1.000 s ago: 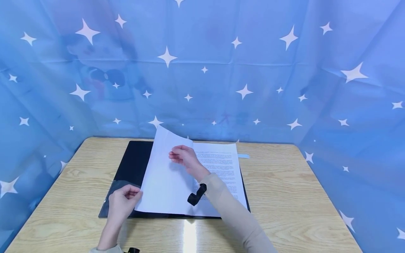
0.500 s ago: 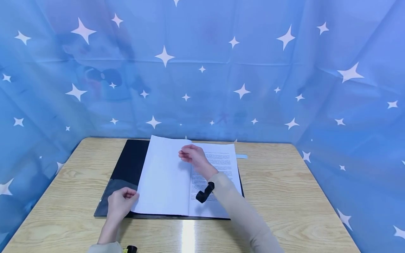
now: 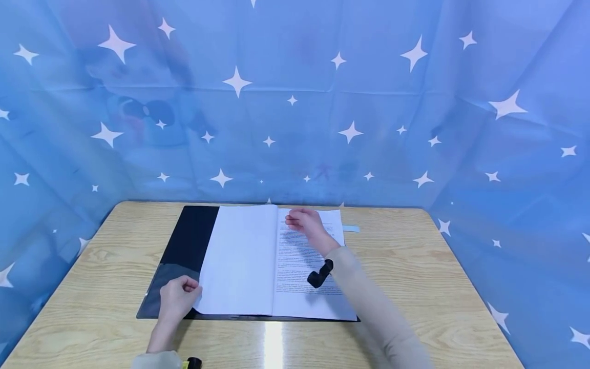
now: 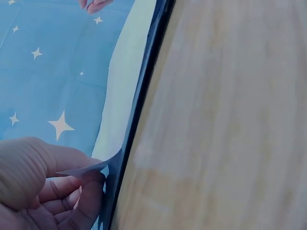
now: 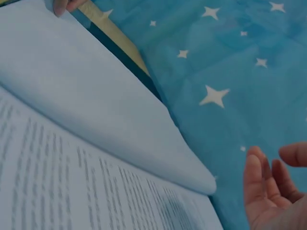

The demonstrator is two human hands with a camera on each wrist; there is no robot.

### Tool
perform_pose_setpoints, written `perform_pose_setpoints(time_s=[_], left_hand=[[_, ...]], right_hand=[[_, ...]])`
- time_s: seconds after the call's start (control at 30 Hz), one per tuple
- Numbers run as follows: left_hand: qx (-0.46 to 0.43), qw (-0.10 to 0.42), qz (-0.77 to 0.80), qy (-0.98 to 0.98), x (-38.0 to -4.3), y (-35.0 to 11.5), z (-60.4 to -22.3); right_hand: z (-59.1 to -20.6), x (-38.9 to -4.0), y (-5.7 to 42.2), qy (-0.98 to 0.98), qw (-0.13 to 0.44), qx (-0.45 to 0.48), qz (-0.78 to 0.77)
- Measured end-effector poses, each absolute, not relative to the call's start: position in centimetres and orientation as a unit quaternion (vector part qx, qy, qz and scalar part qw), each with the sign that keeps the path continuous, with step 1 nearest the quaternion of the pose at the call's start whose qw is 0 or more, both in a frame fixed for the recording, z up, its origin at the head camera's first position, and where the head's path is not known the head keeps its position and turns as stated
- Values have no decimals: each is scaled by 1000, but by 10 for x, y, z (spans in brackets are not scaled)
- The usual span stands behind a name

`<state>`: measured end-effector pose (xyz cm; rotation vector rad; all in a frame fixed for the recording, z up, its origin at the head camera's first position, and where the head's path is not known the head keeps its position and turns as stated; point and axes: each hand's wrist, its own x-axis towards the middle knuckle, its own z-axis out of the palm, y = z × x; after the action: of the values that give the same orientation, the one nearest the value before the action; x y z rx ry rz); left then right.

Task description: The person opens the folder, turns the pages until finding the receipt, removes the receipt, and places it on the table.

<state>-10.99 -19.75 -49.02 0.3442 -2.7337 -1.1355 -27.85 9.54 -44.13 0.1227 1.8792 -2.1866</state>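
A black folder (image 3: 190, 236) lies spread on the table with a stack of paper in it. Its left side shows a blank white page (image 3: 237, 261); the right side shows a page of printed text (image 3: 295, 256). My left hand (image 3: 176, 297) pinches the blank page's lower left corner. In the left wrist view, thumb and forefinger grip that sheet (image 4: 120, 105), its edge curving up between them. Over the upper part of the printed page hovers my right hand (image 3: 306, 224), fingers loosely bent. In the right wrist view, the right hand (image 5: 273, 191) has nothing between thumb and fingers.
A light blue tab (image 3: 351, 228) sticks out past the right edge of the papers. The wooden table (image 3: 405, 287) extends around the folder. Behind it hangs a blue curtain (image 3: 295, 154) with white stars.
The blank page, raised at its top a second ago, now lies flatter on the left side. My right hand has moved right, onto the printed page. The left hand keeps its pinch.
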Motion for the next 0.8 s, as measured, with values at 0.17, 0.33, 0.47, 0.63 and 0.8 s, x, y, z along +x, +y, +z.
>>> perform_pose_setpoints(time_s=[0.17,0.33,0.47,0.63,0.8], left_hand=[[112,55,-365,-923,-112,-198,-488],[102,59,-340,-933,-112,-198,-486],[72,74,-343,-934,-113,-199,-489],[32,105,-347,-931,-115,-199,-493],[29,109,-357,-927,-115,-199,-496]], right_hand=[[-440,-286,115,652,118,51,-747],[-438,-291,132,665,111,66,-735],[-437,-294,144,683,99,74,-720],[-435,-300,159,696,83,87,-708],[-434,-309,174,715,68,102,-689]])
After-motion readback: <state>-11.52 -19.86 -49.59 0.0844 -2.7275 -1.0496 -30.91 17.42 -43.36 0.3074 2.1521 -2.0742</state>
